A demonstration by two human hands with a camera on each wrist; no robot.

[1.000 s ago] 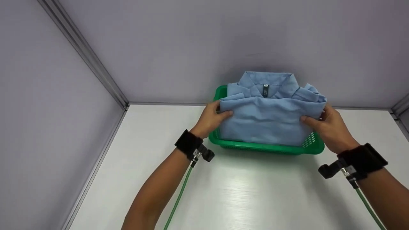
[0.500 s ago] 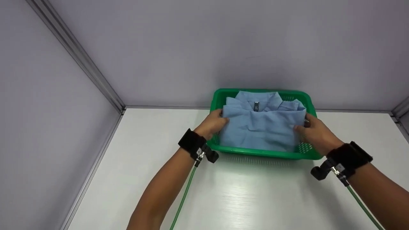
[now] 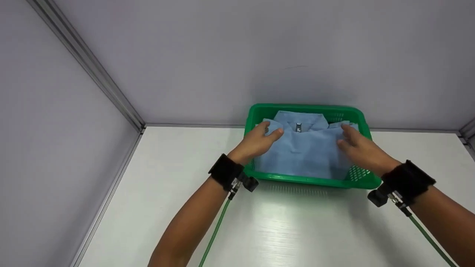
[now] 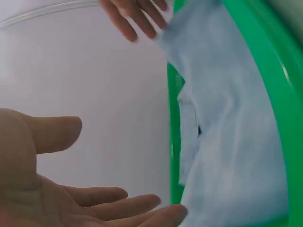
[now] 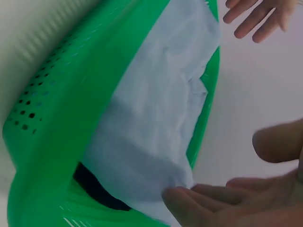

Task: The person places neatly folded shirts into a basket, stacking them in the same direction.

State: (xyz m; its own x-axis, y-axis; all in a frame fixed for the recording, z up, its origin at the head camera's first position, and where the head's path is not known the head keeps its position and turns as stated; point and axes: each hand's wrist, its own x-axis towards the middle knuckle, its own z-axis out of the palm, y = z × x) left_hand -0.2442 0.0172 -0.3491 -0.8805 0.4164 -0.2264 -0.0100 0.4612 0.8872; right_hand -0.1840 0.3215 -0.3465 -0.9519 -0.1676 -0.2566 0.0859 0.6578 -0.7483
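A folded light-blue collared shirt (image 3: pixel 302 154) lies in a green plastic basket (image 3: pixel 300 180), its collar toward the back wall and a dark size label (image 3: pixel 298 127) at the neck. Over the shirt's left side is my left hand (image 3: pixel 256 142), thumb and fingers spread and holding nothing. My right hand (image 3: pixel 362 150) hovers over the right side, also empty, with its fingers extended. In the left wrist view, straight left fingers (image 4: pixel 128 208) are near the shirt's edge. The right wrist view has the right fingertips (image 5: pixel 182 201) beside the cloth; whether they touch it I cannot tell.
The basket stands on a white table (image 3: pixel 178 178) close to the grey back wall (image 3: pixel 193 66). A side wall (image 3: pixel 48 148) rises at the left. Something dark (image 5: pixel 102 189) shows beneath the shirt inside the basket. A green cable (image 3: pixel 215 237) runs from each wrist camera.
The shirt has come down from above the rim into the basket. Both hands have let go of its sides and lifted off, fingers now spread above it.
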